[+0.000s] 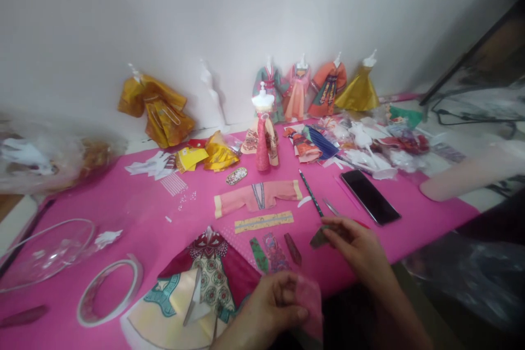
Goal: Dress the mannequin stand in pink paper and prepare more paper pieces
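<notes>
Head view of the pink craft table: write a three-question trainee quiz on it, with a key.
1. True or false: the left hand holds a pink piece of cloth.
2. What does the right hand pinch: A a small dark-green strip, B the black smartphone, C the clear tape roll?
3. How many dressed mini mannequins stand in a row by the wall behind the black smartphone?

Key: 1 true; 2 A; 3 four.
</notes>
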The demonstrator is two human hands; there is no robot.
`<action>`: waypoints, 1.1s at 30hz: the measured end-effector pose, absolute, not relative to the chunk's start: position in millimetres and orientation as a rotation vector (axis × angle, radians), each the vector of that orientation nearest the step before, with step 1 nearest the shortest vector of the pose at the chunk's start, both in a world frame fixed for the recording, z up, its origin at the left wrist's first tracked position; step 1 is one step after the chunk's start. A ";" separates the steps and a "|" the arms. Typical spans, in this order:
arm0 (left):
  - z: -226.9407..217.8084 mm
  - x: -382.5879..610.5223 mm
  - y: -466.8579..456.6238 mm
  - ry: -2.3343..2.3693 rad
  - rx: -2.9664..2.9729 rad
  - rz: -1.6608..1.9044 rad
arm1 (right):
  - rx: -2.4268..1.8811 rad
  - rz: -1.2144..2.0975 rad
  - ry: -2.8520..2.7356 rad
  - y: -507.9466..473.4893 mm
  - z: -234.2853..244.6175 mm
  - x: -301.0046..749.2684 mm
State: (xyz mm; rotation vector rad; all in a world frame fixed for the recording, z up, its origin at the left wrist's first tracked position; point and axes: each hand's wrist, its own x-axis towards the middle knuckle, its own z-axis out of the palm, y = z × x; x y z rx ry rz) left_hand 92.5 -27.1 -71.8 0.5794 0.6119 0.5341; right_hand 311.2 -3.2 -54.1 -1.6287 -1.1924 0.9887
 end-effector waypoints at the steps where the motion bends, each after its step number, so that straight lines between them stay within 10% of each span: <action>1: -71.5 92.2 -30.2 0.627 0.565 0.537 | -1.673 0.944 -1.240 -2.8 -55.0 316.1; 15: -63.6 84.7 -33.8 0.695 0.506 0.634 | -1.843 0.643 -1.650 10.3 -63.8 330.2; 23: -65.3 88.3 -31.6 0.763 0.550 0.675 | -1.365 1.670 -1.147 -29.1 -45.5 278.2; 33: -84.3 87.8 -47.9 0.795 0.831 0.520 | -1.521 1.193 -1.163 -13.4 -57.3 296.5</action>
